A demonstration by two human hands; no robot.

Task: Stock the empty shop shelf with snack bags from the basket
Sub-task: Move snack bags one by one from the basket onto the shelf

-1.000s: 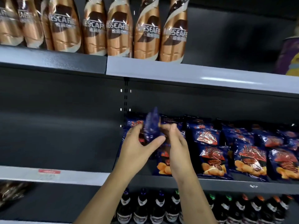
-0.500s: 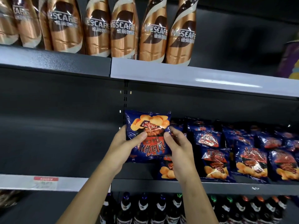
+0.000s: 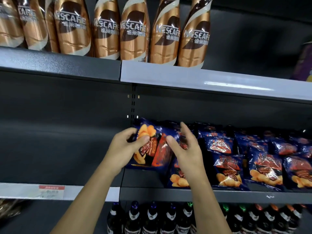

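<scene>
The step in hand is the placing of one snack bag [image 3: 152, 146] at the left end of the row of bags [image 3: 226, 166] on the middle shelf [image 3: 202, 195]. The bag is held just above the shelf board, tilted and creased down its middle, overlapping the leftmost bag already standing there.

The left hand [image 3: 125, 147] pinches the bag's left edge, thumb on the printed front and fingers curled round behind. The right hand [image 3: 185, 149] is at the bag's right edge with fingers straight and spread, thumb at or just off the foil (contact cannot be told for certain); it grips nothing.

To the left of the bag the shelf runs bare above the price rail [image 3: 50, 191]. Coffee bottles [image 3: 133, 31] stand on the shelf above and dark bottles [image 3: 152, 220] on the one below. The basket is out of view.

The next move, as I judge it, calls for flattening the crease, turning the bag so its front faces out like its neighbours, and setting its bottom edge on the board just left of the row before the left hand's pinch lets go.
</scene>
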